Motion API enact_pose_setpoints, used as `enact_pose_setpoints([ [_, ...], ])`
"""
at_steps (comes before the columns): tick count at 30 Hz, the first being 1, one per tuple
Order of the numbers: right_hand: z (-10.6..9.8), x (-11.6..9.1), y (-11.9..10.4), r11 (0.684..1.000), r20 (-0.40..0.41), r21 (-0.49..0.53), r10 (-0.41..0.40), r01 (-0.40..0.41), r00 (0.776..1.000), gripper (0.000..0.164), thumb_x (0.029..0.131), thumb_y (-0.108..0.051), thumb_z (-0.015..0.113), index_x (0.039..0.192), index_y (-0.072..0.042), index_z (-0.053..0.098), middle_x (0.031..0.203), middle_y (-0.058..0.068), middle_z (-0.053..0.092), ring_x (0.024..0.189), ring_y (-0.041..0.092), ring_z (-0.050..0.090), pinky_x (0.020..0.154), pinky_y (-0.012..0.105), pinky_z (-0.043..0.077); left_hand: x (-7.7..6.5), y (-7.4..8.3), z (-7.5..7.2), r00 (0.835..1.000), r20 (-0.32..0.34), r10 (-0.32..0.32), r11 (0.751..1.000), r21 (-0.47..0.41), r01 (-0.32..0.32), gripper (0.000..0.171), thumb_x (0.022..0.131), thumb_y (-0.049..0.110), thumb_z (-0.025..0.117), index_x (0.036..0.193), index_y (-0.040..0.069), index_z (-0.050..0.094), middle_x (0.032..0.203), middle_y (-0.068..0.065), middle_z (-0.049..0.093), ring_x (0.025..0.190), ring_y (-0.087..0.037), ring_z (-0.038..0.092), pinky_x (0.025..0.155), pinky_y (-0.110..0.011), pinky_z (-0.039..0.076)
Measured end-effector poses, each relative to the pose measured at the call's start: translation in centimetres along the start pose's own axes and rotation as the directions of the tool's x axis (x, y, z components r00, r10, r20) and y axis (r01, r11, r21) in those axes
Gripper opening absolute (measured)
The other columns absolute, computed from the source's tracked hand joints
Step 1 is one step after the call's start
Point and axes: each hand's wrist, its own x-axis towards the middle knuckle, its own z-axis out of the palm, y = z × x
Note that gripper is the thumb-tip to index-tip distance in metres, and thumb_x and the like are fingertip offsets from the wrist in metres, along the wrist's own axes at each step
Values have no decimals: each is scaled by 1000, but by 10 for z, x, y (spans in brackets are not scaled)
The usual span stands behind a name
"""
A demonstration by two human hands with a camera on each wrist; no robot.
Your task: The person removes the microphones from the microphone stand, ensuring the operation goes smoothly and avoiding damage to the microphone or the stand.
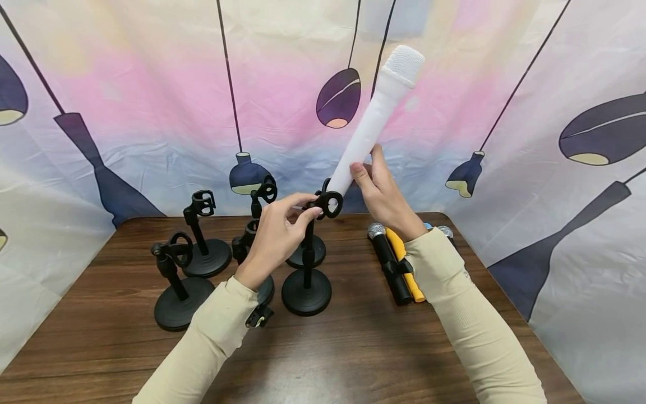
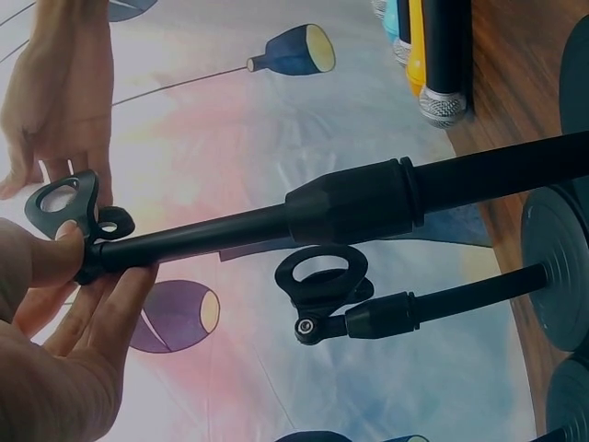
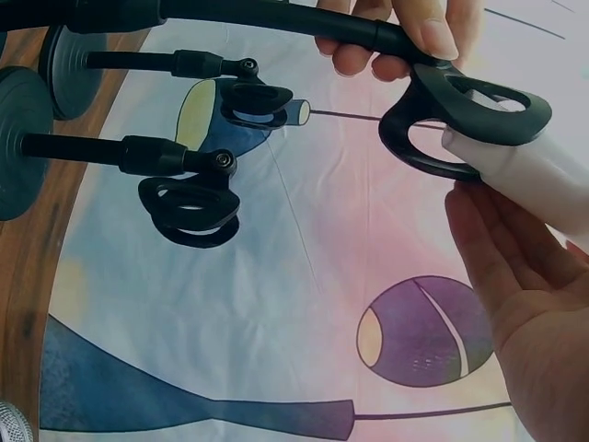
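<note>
In the head view, my left hand (image 1: pixel 276 233) pinches the top of a black desktop microphone stand (image 1: pixel 306 294), just at its clip (image 1: pixel 333 196), between thumb and fingers. My right hand (image 1: pixel 387 193) holds a white microphone (image 1: pixel 367 126) by the lower part of its handle. The microphone slants, mesh head up and to the right. Its bottom end lies between the two curved arms of the clip, as the right wrist view shows. Seen from the left wrist, the stand's pole (image 2: pixel 202 235) runs from the fingers toward the table, and the microphone is out of sight.
Several more black stands with vacant clips, such as one stand (image 1: pixel 184 303), are on the wooden table (image 1: pixel 323 359) to the left and behind. A black microphone (image 1: pixel 386 258) and a yellow one (image 1: pixel 415 289) lie by the right forearm. A patterned curtain (image 1: pixel 166 112) hangs behind.
</note>
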Motion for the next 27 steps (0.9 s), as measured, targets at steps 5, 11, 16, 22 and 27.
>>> enact_pose_setpoints([
  [5, -1, 0, 0, 1000, -21, 3, 2, -2, 1000, 43, 111, -22, 35, 146, -1, 23, 117, 21, 56, 105, 28, 65, 92, 47, 51, -1, 0, -1, 1000, 3, -3, 1000, -6, 3, 26, 98, 20, 70, 122, 11, 73, 107, -5, 74, 90, -16, 74, 79, -38, 59],
  [11, -4, 2, -1, 999, -66, 31, 20, -18, 998, 39, 111, -19, 35, 143, 1, 26, 116, 23, 57, 105, 26, 65, 92, 39, 53, -1, 0, -1, 1000, 8, 7, 1000, -9, -7, 27, 98, 19, 70, 123, 10, 73, 107, -6, 73, 91, -17, 74, 80, -38, 59],
  [16, -6, 2, -1, 998, -85, 67, 4, 1, 996, 35, 110, -17, 35, 140, 1, 28, 115, 21, 54, 102, 21, 66, 91, 38, 54, -1, 0, -2, 1000, 9, 3, 1000, -5, -3, 27, 99, 20, 69, 124, 10, 72, 108, -7, 73, 91, -17, 74, 80, -38, 59],
  [22, -8, 1, -2, 992, -114, 123, -3, 17, 993, 33, 110, -17, 37, 137, 0, 30, 117, 21, 52, 108, 23, 65, 97, 44, 52, -1, 1, -1, 1000, 8, -2, 1000, -6, 2, 28, 98, 19, 70, 124, 9, 72, 107, -7, 74, 90, -19, 74, 79, -40, 59],
  [27, -11, -1, -1, 987, -149, 159, 4, 20, 989, 43, 106, -32, 41, 136, -2, 33, 115, 25, 57, 102, 21, 69, 96, 44, 53, 0, 0, -1, 1000, 1, 0, 1000, -9, 0, 28, 98, 20, 70, 124, 9, 72, 102, -8, 76, 88, -24, 75, 77, -41, 58],
])
